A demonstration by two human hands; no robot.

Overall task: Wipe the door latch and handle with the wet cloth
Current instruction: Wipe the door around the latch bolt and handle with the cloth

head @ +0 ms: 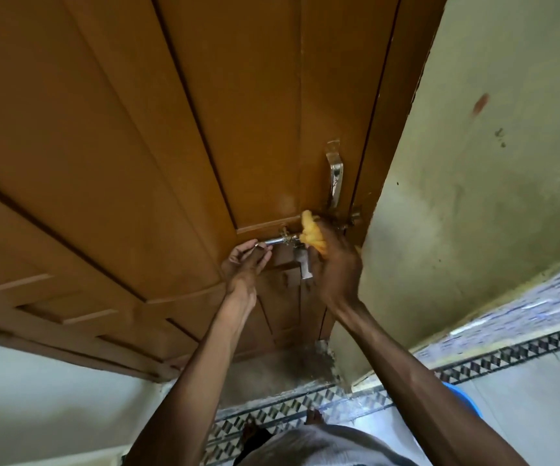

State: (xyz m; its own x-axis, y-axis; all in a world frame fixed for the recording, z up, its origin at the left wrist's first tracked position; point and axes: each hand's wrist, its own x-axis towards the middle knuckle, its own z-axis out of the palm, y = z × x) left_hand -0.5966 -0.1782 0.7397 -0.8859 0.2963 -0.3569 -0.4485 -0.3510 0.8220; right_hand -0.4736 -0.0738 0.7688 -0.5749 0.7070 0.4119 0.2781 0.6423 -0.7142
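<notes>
A brown wooden door (177,129) carries a shiny metal pull handle (335,176) near its right edge. Below the handle runs a chrome sliding latch bolt (277,241), with a hanging hasp plate (302,262) under it. My left hand (246,260) pinches the left end of the bolt with its fingertips. My right hand (334,264) is closed around a bunched yellow cloth (312,235) and presses it against the right part of the latch, just below the handle. The bolt's right end is hidden by the cloth and hand.
A pale green wall (473,163) with stains adjoins the door's right edge. Patterned tile bands (507,354) run along the floor below. A blue object (463,396) shows behind my right forearm. My feet and grey garment (322,445) are at the bottom.
</notes>
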